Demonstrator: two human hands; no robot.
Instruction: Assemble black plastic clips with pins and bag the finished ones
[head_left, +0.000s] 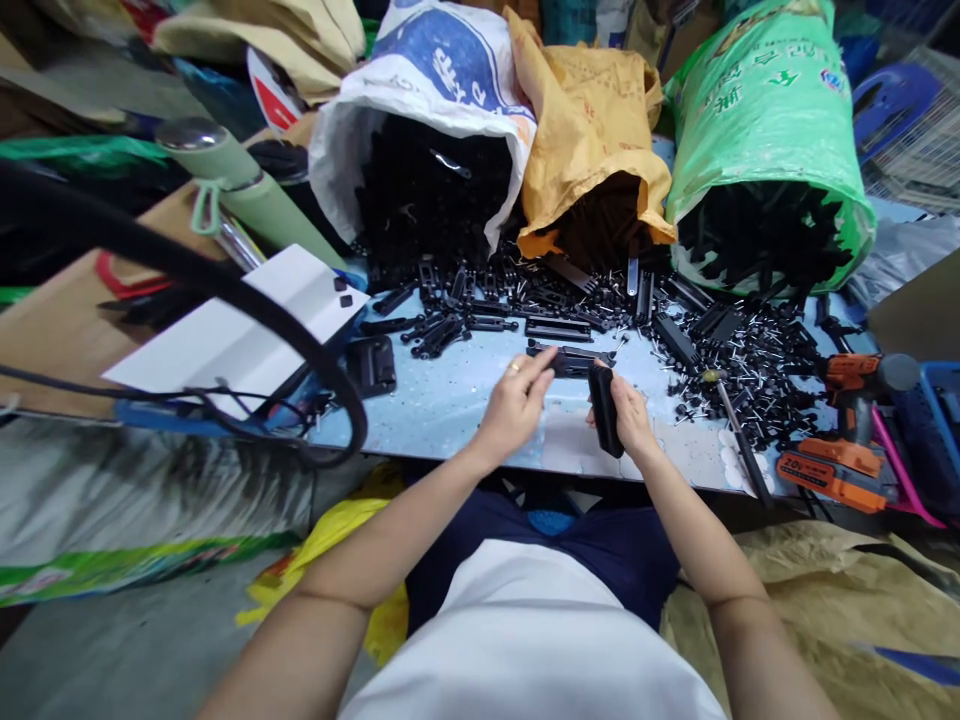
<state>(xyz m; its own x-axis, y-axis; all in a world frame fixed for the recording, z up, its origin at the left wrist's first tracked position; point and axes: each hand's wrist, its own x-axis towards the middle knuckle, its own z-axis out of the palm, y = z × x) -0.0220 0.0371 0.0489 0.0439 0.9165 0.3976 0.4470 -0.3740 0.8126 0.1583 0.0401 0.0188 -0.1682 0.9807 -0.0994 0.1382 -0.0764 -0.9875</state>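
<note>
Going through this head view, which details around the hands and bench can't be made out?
Head view: some fingers of the bare right hand, hidden behind the oblong black plastic part it holds.
Head view: whether the bare left hand touches the long black parts by its fingertips; too small and blurred.
Head view: the depths of the white-and-blue woven sack, lost in shadow.
Head view: the blue plastic crate's far side, cut off by the right edge.

I'm in what looks like a workshop. A cordless drill and heaped screws lie on my surface, near open sacks of black parts.
</note>
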